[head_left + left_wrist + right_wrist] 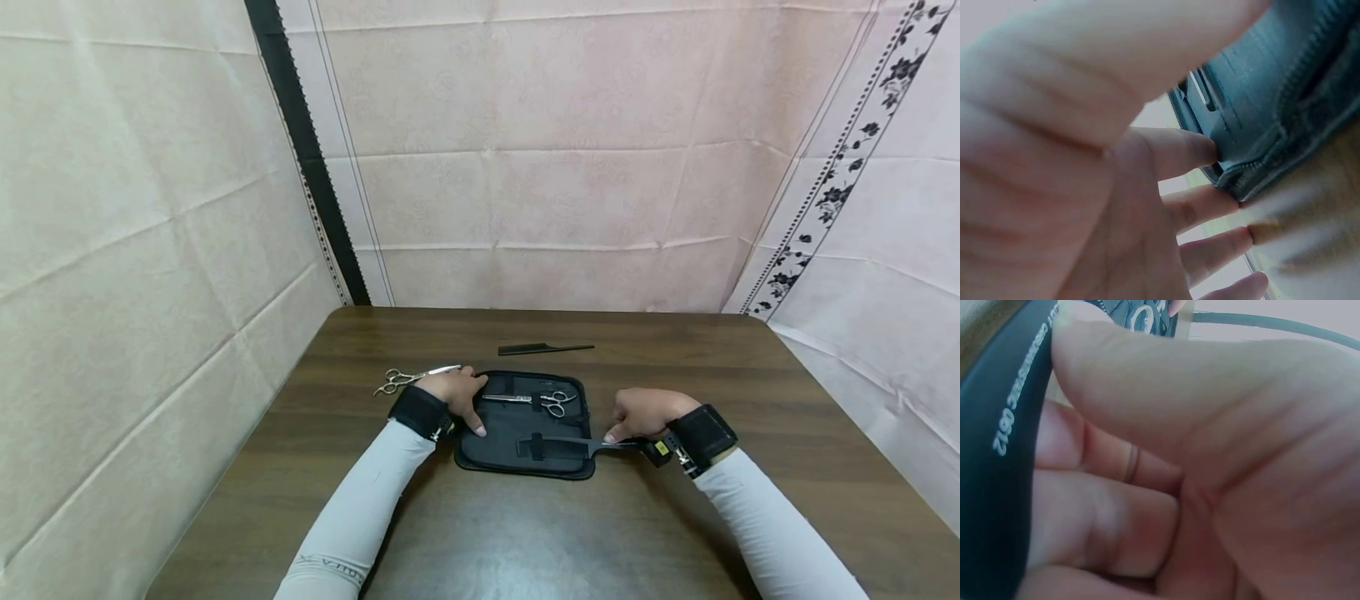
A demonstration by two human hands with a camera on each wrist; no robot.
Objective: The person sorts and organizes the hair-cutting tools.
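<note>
A brown wooden desk (pixel 525 533) carries a slim black tail comb (pixel 545 348) near its far edge. Loose silver scissors (pixel 408 379) lie left of that comb, nearer. Pale pink sheets (pixel 540 167) hang behind.

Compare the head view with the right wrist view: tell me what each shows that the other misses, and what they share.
Only the head view shows the left hand resting on the open black case, scissors strapped inside, loose scissors on the table, and a far comb. Only the right wrist view shows white lettering on the comb handle. Both show the right hand pinching that comb.
</note>
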